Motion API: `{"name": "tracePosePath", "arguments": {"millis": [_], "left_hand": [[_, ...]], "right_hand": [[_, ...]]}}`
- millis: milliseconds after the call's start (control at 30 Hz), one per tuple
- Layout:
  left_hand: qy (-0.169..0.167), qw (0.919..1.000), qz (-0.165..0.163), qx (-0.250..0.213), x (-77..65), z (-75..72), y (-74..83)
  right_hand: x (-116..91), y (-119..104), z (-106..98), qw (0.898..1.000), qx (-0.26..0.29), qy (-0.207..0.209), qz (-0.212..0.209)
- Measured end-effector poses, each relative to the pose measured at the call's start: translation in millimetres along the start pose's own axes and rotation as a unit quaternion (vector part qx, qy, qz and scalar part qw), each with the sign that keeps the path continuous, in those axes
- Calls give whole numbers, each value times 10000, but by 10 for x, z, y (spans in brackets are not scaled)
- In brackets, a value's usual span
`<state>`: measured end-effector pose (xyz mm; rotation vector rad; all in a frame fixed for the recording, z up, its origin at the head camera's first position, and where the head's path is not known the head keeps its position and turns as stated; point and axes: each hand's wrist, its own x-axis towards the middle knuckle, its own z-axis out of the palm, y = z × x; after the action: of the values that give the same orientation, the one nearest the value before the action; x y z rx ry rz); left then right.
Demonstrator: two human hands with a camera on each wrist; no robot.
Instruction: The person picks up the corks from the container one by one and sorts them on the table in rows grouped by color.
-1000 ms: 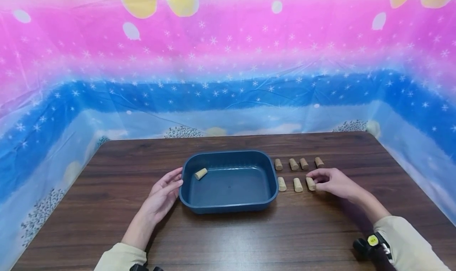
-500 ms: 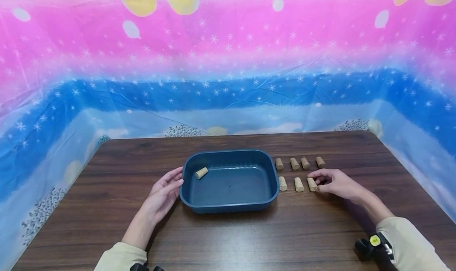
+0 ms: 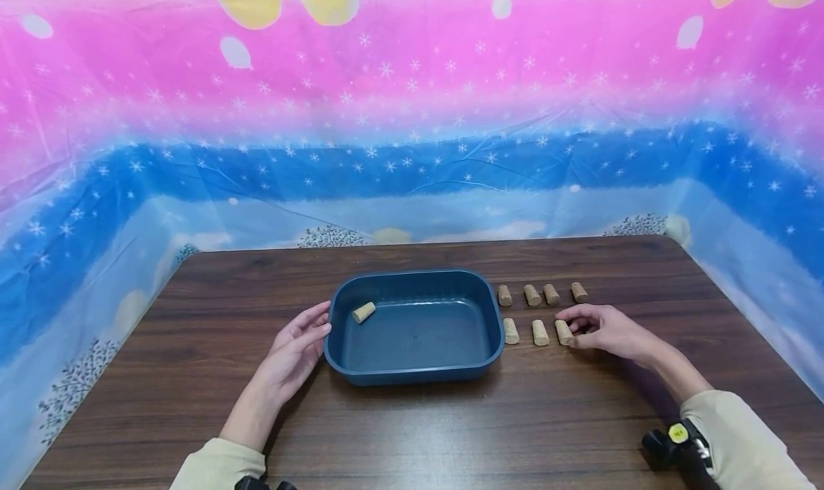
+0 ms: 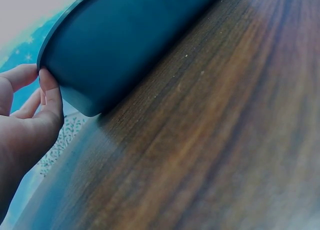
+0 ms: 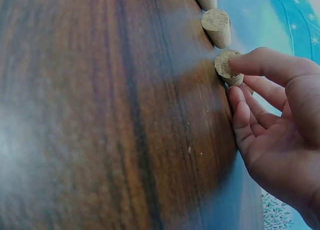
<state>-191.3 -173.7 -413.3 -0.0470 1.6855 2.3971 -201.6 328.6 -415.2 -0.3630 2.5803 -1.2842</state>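
Observation:
A dark blue plastic basin (image 3: 415, 372) stands on the wooden table. My left hand (image 3: 295, 350) pinches its left rim between thumb and fingers; the left wrist view has the fingertips right at the rim of the basin (image 4: 125, 45). One tapered cork stopper (image 3: 363, 312) lies inside, near the left wall. To the right of the basin, my right hand (image 3: 614, 332) pinches the end cork stopper (image 3: 563, 332) of the front row, thumb on its near end and index finger on its far end. In the right wrist view the thumb covers part of that cork stopper (image 5: 226, 65).
Two more cork stoppers, a middle one (image 3: 539, 332) and one by the basin (image 3: 511, 331), share the front row. Several cork stoppers (image 3: 531, 295) form a back row. A patterned cloth (image 3: 412, 175) hangs behind the table (image 3: 412, 440).
The view has shifted slightly. Both hands keep their places, the left at the basin's rim and the right on the same cork stopper.

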Motion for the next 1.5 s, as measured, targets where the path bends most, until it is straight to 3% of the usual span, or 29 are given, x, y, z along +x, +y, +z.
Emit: {"name": "tracePosePath", "arguments": {"millis": [800, 1033, 1300, 1500], "left_hand": [[44, 9999, -81, -117, -7, -16, -32], [-25, 9999, -109, -80, -29, -23, -49], [-80, 9999, -77, 48, -16, -23, -26], [-125, 9999, -30, 96, -7, -24, 11]], "right_hand": [[-1, -9, 32, 9999, 87, 52, 36], [-20, 12, 61, 9971, 130, 751, -53], [17, -283, 142, 9891, -111, 1468, 39], [54, -649, 282, 9843, -603, 1654, -113]]}}
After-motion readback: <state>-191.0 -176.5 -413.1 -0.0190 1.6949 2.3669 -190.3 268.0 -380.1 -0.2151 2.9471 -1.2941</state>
